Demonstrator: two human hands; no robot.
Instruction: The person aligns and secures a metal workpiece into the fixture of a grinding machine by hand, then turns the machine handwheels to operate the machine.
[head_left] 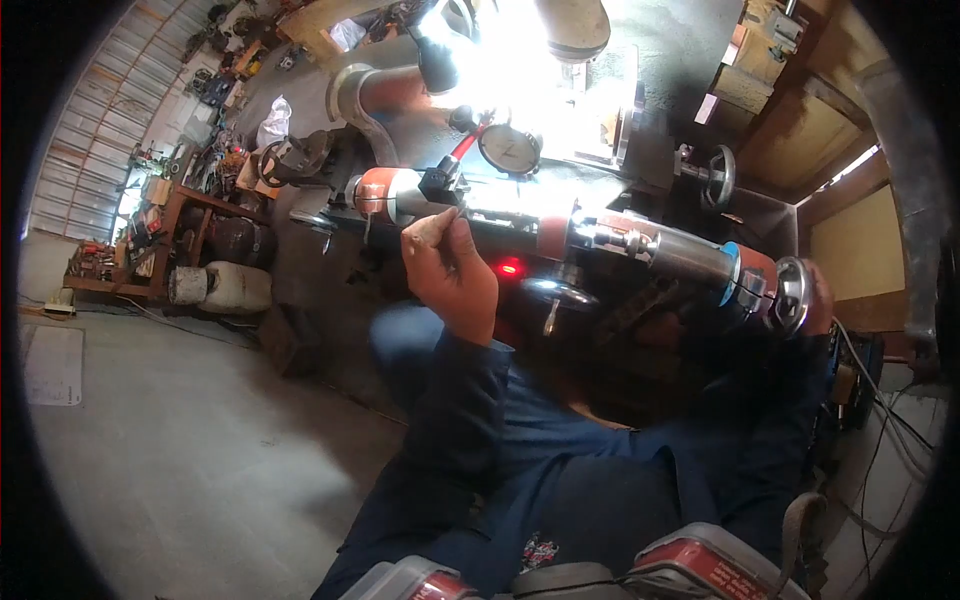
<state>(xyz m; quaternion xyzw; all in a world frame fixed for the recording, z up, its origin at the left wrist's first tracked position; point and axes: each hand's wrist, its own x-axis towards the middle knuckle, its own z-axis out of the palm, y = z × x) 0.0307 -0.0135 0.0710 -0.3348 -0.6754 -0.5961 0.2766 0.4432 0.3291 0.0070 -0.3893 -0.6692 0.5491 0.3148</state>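
My left hand (452, 275) is raised at the machine, thumb and fingertips pinched together at a small black block (440, 184). Whatever is between the fingertips is too small to make out. Just above it, a round, gauge-like disc (510, 150) sits beside a red arm (465, 143). On the far right, my right hand (822, 300) grips the rim of a metal handwheel (793, 297); part of its fingers is hidden behind the wheel. A steel cylinder (690, 262) lies between that wheel's orange housing (752, 277) and the middle of the machine.
A bright lamp washes out the machine's upper middle. A smaller handwheel (560, 291) projects toward my lap, and another handwheel (718, 178) stands behind on the right. A gas cylinder (235, 287) lies at left by a cluttered wooden rack (165, 240). Cables (880, 400) hang at right.
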